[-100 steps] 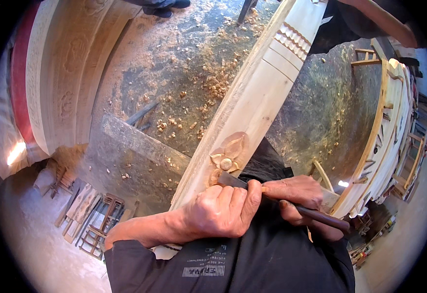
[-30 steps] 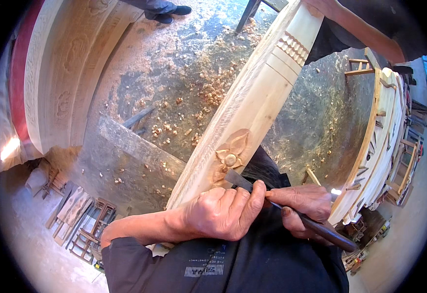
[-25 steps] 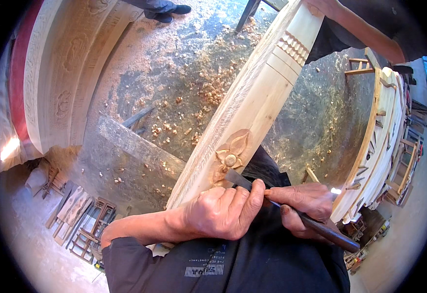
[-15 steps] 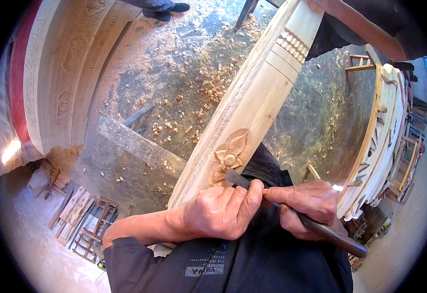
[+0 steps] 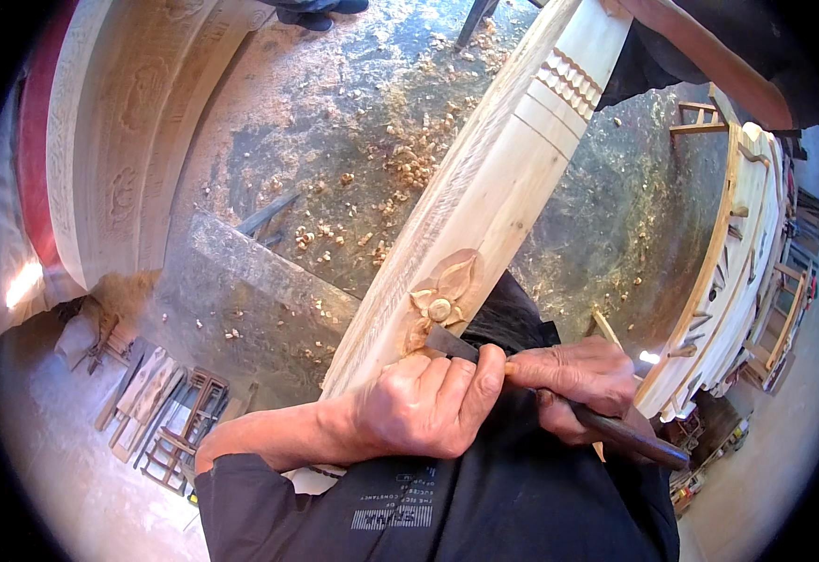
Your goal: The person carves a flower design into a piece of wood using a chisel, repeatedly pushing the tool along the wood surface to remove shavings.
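Both my hands are wrapped round one wood-carving chisel (image 5: 627,438), a flat steel blade on a long dark wooden handle. My left hand (image 5: 428,403) grips it low, close to the blade, and rests against the wooden beam (image 5: 533,173). Higher up, my right hand (image 5: 586,382) closes round the handle. The blade tip touches the pale beam at the lower edge of a carved flower (image 5: 440,309), which has a round centre and raised petals. Part of the carving near the tip is hidden by the blade and my left hand.
A co-worker's arm (image 5: 714,56) reaches to the beam's far end. Chisels lie on a wooden bench (image 5: 695,309) at right. Carved panels (image 5: 138,122) lean at left. Shavings (image 5: 414,159) litter the floor around a board (image 5: 264,272). Frames and slats (image 5: 180,436) lie lower left.
The chisel's handle end has swung slightly left and up, my right hand with it. The blade tip stays beside the flower. My left hand has barely moved.
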`<state>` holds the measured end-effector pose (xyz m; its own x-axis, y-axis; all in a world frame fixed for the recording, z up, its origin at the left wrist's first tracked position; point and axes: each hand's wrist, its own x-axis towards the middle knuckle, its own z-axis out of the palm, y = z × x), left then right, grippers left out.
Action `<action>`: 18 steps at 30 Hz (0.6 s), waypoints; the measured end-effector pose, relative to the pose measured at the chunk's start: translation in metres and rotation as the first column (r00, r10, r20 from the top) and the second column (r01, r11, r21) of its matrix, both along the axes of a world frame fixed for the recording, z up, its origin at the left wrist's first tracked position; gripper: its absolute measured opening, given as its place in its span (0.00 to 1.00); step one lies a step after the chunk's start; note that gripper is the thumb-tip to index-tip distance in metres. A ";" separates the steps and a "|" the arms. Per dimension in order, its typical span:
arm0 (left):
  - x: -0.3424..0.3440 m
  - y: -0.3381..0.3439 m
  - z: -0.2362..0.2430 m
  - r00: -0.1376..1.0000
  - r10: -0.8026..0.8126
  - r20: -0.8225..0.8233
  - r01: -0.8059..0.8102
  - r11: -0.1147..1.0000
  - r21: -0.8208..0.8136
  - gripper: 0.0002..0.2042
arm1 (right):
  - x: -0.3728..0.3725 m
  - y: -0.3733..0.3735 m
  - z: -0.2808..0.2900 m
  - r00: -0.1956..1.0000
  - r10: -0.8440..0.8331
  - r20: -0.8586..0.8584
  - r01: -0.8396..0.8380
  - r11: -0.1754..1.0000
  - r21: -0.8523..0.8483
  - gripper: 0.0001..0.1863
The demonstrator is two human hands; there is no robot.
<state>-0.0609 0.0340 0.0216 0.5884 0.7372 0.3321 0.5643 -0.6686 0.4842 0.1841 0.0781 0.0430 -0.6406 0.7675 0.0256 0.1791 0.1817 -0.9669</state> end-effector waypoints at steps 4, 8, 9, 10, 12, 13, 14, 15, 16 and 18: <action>-0.001 0.002 -0.001 0.997 -0.010 -0.072 0.015 0.997 0.075 0.18 | 0.001 -0.005 -0.006 0.999 -0.017 -0.029 0.018 1.000 0.004 0.20; 0.001 0.000 -0.001 0.996 -0.011 -0.090 0.018 0.997 0.080 0.18 | 0.006 -0.015 -0.021 0.996 -0.015 -0.089 0.017 1.000 0.024 0.22; 0.001 0.000 -0.001 0.995 -0.007 -0.103 0.016 0.996 0.086 0.18 | 0.008 -0.017 -0.028 0.995 -0.008 -0.104 0.010 1.000 0.015 0.22; 0.002 0.000 -0.001 0.993 -0.005 -0.117 0.015 0.996 0.092 0.18 | 0.010 -0.019 -0.031 0.993 -0.002 -0.118 0.003 1.000 0.005 0.23; 0.002 0.000 0.002 0.989 -0.010 -0.147 0.019 0.998 0.061 0.19 | 0.014 -0.022 -0.034 0.996 0.025 -0.089 -0.030 0.998 -0.054 0.22; 0.002 -0.001 0.003 0.986 -0.013 -0.163 0.021 0.999 0.046 0.19 | 0.015 -0.024 -0.036 0.996 0.038 -0.075 -0.045 0.995 -0.084 0.22; 0.002 -0.001 0.002 0.985 -0.018 -0.169 0.030 0.997 0.066 0.19 | 0.016 -0.027 -0.037 0.997 0.025 -0.079 -0.033 0.994 -0.104 0.22; 0.002 -0.001 0.002 0.984 -0.016 -0.178 0.032 0.996 0.088 0.19 | 0.014 -0.029 -0.036 0.996 0.018 -0.084 -0.028 0.992 -0.123 0.22; 0.001 -0.001 0.002 0.983 -0.013 -0.186 0.034 0.993 0.109 0.20 | 0.013 -0.031 -0.036 0.996 0.012 -0.090 -0.024 0.990 -0.142 0.22; -0.001 0.001 0.007 0.987 -0.011 -0.163 0.034 0.990 0.140 0.20 | 0.011 -0.031 -0.028 0.990 -0.021 -0.140 -0.001 0.988 -0.153 0.22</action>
<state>-0.0617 0.0347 0.0285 0.6587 0.6754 0.3316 0.6115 -0.7374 0.2870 0.1951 0.0471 0.0146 -0.6310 0.7758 -0.0022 0.0399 0.0297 -0.9988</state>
